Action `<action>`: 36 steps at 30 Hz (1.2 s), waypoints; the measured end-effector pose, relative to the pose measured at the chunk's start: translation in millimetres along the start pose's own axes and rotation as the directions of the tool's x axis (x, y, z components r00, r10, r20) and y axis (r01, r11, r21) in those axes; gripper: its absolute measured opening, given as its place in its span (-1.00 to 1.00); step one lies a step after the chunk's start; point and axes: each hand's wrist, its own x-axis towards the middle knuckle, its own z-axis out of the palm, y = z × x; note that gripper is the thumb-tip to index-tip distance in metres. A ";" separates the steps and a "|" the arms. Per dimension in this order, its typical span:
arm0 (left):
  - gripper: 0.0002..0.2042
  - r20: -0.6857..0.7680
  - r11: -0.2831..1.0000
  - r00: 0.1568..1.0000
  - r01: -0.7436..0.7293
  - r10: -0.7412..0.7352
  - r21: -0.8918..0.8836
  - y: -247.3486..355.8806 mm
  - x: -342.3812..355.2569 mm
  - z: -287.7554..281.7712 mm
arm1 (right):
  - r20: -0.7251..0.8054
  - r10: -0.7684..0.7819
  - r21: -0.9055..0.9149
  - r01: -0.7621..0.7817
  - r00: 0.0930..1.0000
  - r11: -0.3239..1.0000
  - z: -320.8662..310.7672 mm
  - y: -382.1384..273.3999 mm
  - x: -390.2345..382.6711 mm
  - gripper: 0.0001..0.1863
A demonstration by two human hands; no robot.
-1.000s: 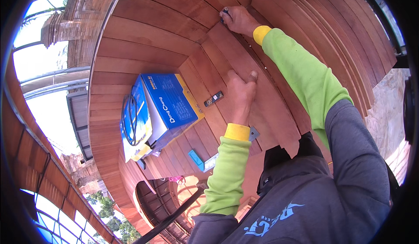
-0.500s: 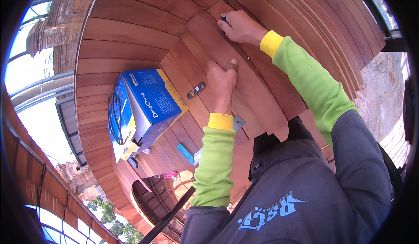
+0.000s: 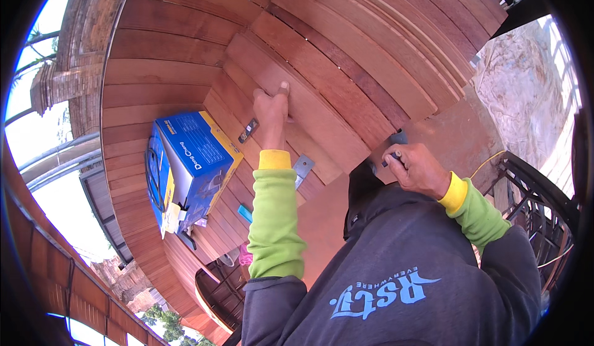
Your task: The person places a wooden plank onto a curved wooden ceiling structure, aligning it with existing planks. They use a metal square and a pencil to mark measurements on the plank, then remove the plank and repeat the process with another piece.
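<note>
My left hand (image 3: 271, 112) is closed on the edge of a reddish-brown wooden plank (image 3: 312, 118), with the thumb on its upper face and the fingers curled at its side. The plank lies on a floor of similar boards. In front of my body, off the plank's near end, my right hand (image 3: 422, 169) is closed around a small dark-blue or black stick-like tool (image 3: 391, 158); most of it is hidden in the fist. Close to my left wrist lie a small black object with a pale label (image 3: 248, 130) and a flat grey metal piece (image 3: 302, 168).
A blue and yellow cardboard box (image 3: 192, 154) with a black cord on it stands left of my left arm. Beside it lies a turquoise item (image 3: 245, 213). More planks (image 3: 365, 43) are layered at upper right. A dark metal frame (image 3: 538, 203) stands at far right.
My right hand has come back from the plank's far edge toward my body, still holding the dark tool. My left hand stays on the plank. The whole view has shifted.
</note>
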 end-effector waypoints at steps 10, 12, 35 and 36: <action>-0.18 -0.070 0.930 0.994 -0.047 0.078 0.364 -3.5 9.4 7.5 | -0.264 -0.005 0.059 0.021 0.965 0.998 -19.6 10.3 -42.0 -0.87; -0.24 -0.055 0.933 0.996 -0.048 0.073 0.356 -4.3 13.6 2.3 | -0.299 -0.025 0.089 0.054 0.954 0.995 -16.4 16.6 -40.1 -0.83; -0.08 -0.320 0.940 0.885 -0.337 0.338 0.059 0.6 -157.2 63.9 | -0.220 -0.169 -0.108 0.148 0.961 0.983 -49.2 -15.0 -54.0 -0.80; -0.07 -0.277 0.950 0.911 -0.275 0.306 0.146 -0.2 -161.2 64.7 | -0.237 -0.201 -0.183 0.160 0.950 0.970 -58.4 -6.5 -56.7 -0.80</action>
